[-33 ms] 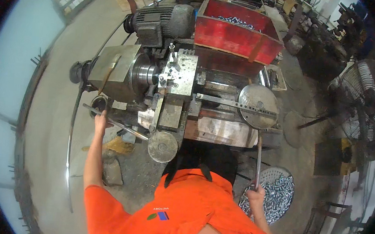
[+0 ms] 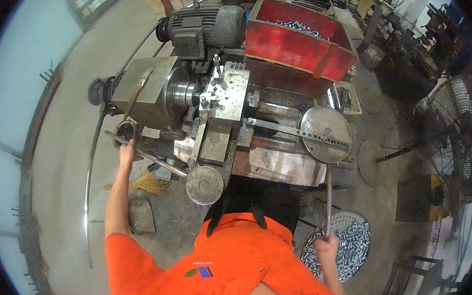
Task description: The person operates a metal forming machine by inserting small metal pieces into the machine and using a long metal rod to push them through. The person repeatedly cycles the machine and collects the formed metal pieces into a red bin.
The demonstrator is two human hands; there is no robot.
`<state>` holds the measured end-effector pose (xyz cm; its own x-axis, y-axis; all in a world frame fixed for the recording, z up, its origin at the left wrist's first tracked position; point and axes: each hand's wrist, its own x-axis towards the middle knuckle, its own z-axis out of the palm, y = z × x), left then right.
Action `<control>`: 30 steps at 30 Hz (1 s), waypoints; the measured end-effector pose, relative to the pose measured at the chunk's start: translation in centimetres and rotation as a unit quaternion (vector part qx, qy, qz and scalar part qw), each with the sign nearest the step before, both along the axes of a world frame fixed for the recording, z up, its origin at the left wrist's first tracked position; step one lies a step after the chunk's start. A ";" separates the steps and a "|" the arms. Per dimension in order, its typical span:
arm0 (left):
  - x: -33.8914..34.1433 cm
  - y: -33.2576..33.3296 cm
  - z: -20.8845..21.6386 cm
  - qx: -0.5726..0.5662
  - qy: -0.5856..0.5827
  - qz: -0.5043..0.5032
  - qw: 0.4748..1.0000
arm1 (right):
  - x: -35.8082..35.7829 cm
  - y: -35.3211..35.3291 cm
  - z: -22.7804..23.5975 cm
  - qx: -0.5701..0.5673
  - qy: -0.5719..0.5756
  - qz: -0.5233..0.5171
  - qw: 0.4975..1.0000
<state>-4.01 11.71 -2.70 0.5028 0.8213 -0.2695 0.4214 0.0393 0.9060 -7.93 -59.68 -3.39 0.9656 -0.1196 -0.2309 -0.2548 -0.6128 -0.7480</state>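
Note:
My left hand (image 2: pixel 127 151) is closed around a metal lever (image 2: pixel 160 164), whose other end joins a round disc (image 2: pixel 205 185) at the front of a small lathe. Over on the right, my right hand (image 2: pixel 326 246) grips a second lever (image 2: pixel 328 202) near its lower end. That lever reaches up to a larger round plate (image 2: pixel 326 133), which a perforated flat bar (image 2: pixel 282 128) links to the carriage. Between the two levers sits the tool block (image 2: pixel 232 94), beside the shiny spindle chuck (image 2: pixel 184 94). Any workpiece in the chuck is too small to make out.
A red bin (image 2: pixel 299 50) of small metal parts stands behind the lathe, beside a motor (image 2: pixel 206 28). Below my right hand is a round perforated basket (image 2: pixel 346 220) full of shiny metal pieces. A brush (image 2: pixel 137 95) lies on the headstock; a fan (image 2: pixel 459 126) stands far right.
My right hand and its lever have shifted slightly to the right. The left hand stays in place on its lever.

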 end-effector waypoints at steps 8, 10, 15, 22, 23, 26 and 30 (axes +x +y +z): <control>0.5 -0.4 0.0 -0.011 -0.001 -0.084 0.996 | 13.2 -16.6 -0.4 -0.495 -0.067 0.030 0.866; -0.2 0.8 -1.5 -0.013 -0.026 -0.120 0.992 | 18.0 -16.4 1.4 -0.515 -0.022 -0.002 0.857; -3.5 4.1 -3.6 -0.128 -0.073 -0.086 0.985 | 21.3 -12.4 -0.1 -0.521 -0.118 -0.129 0.836; -2.4 -1.9 -7.9 0.423 0.406 -0.414 0.696 | 20.5 -12.4 -0.2 -0.514 -0.170 -0.092 0.836; -2.5 -2.3 -8.3 0.428 0.423 -0.386 0.699 | 20.8 -12.3 -0.1 -0.516 -0.171 -0.095 0.834; -3.4 -3.5 -14.2 0.415 0.384 -0.218 0.796 | 20.8 -12.0 -0.5 -0.524 -0.201 -0.106 0.821; -2.3 -5.5 -20.3 0.399 0.332 -0.071 0.852 | 21.3 -12.0 -1.0 -0.532 -0.216 -0.106 0.812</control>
<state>-6.36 6.16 -22.97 0.5678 0.8190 0.0832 0.7996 -0.5727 0.1805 13.34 -71.66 -4.37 0.8607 -0.2046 0.4662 -0.2941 -0.9472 0.1275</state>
